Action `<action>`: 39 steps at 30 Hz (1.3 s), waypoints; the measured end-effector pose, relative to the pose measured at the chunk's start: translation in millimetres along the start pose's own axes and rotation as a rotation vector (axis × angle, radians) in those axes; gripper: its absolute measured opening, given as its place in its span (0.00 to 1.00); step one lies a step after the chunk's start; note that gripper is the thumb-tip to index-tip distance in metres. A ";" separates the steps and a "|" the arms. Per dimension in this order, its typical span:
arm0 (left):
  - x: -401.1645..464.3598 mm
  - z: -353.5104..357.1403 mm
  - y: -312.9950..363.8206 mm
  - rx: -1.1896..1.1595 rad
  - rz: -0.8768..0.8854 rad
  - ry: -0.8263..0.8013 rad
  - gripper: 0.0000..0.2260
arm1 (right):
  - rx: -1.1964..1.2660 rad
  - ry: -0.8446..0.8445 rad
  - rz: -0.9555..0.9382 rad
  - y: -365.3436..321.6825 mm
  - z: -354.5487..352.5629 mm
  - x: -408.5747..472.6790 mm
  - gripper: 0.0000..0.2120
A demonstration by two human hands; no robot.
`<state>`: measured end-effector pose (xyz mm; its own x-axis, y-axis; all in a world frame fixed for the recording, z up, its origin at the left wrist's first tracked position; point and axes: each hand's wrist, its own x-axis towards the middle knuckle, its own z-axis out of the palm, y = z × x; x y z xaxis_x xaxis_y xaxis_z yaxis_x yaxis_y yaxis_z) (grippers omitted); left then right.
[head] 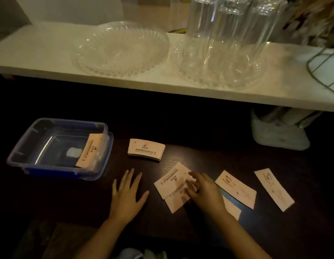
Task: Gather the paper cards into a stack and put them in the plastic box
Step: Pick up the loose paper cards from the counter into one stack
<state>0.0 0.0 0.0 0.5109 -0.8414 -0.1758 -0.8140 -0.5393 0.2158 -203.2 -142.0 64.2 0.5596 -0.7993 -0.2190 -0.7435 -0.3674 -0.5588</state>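
A clear plastic box [18,146] sits on its blue lid at the left of the dark table, with one pale card [90,150] leaning inside against its right wall. A neat stack of cards [146,150] lies just right of the box. Two overlapping cards [170,181] lie in front of it, and my right hand [203,189] rests its fingers on them. Further right lie a loose card [236,189] and another card [274,189]. A third card [233,208] is partly hidden under my right wrist. My left hand [127,195] lies flat and spread on the table, holding nothing.
A white shelf [50,58] runs above the table's back. On it stand a glass dish [119,49], a second glass dish [218,75] holding tall glasses [227,25], and a wire basket [324,68]. A white container [278,131] stands under the shelf at the right.
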 end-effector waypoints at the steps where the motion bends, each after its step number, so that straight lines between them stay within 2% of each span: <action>1: -1.8 2.6 -0.8 0.018 -0.010 -0.030 0.32 | 0.019 0.004 0.026 0.7 1.5 0.9 0.24; 6: -2.0 12.6 -4.8 0.097 0.008 0.076 0.31 | -0.044 0.066 0.111 2.6 15.4 6.0 0.28; 9: -0.4 11.4 -4.8 0.117 0.011 0.089 0.31 | -0.190 0.141 0.098 -1.8 21.8 13.3 0.37; 12: -0.4 12.9 -5.2 0.126 0.005 0.079 0.31 | -0.261 0.093 0.125 -9.5 26.6 22.9 0.42; 15: -0.3 12.5 -5.0 0.131 0.001 0.086 0.31 | -0.307 0.060 0.131 -14.0 29.4 25.5 0.39; 19: -0.1 10.4 -3.6 0.112 -0.001 0.070 0.31 | -0.217 0.093 0.163 -17.0 29.8 24.5 0.33; 20: -0.1 11.8 -4.3 0.114 0.002 0.073 0.31 | -0.124 0.111 0.166 -18.0 28.4 23.6 0.29; 23: 0.5 12.8 -5.0 0.106 0.006 0.066 0.31 | 0.456 0.085 0.202 -27.9 16.1 17.2 0.15; 26: -1.2 11.0 -4.4 0.075 -0.003 0.040 0.30 | 0.702 0.110 0.198 -29.7 4.6 9.2 0.14; 29: 2.4 -0.7 1.4 -0.213 -0.064 0.062 0.25 | 0.849 0.098 0.206 -28.3 -5.1 3.1 0.13; 32: 10.0 -37.7 25.6 -0.808 -0.212 0.126 0.20 | 0.844 0.067 0.138 -25.9 -15.5 -0.5 0.06; 34: 13.1 -69.5 49.8 -1.093 -0.142 0.030 0.25 | 0.814 0.048 0.077 -28.1 -23.4 -2.2 0.06; 36: 14.3 -93.1 70.7 -1.099 0.026 -0.184 0.33 | 0.776 0.006 0.012 -33.7 -30.3 -1.8 0.08; 37: 14.5 -100.5 78.8 -1.052 0.093 -0.258 0.34 | 0.743 -0.018 -0.027 -37.3 -33.8 -0.9 0.09; 39: 15.5 -106.0 87.1 -0.953 0.135 -0.254 0.22 | 0.708 -0.038 -0.081 -42.2 -39.1 1.7 0.09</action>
<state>-33.6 -63.5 117.9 0.2657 -0.9256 -0.2694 -0.2417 -0.3345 0.9109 -185.2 -146.4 118.6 0.6250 -0.7608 -0.1749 -0.2895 -0.0178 -0.9570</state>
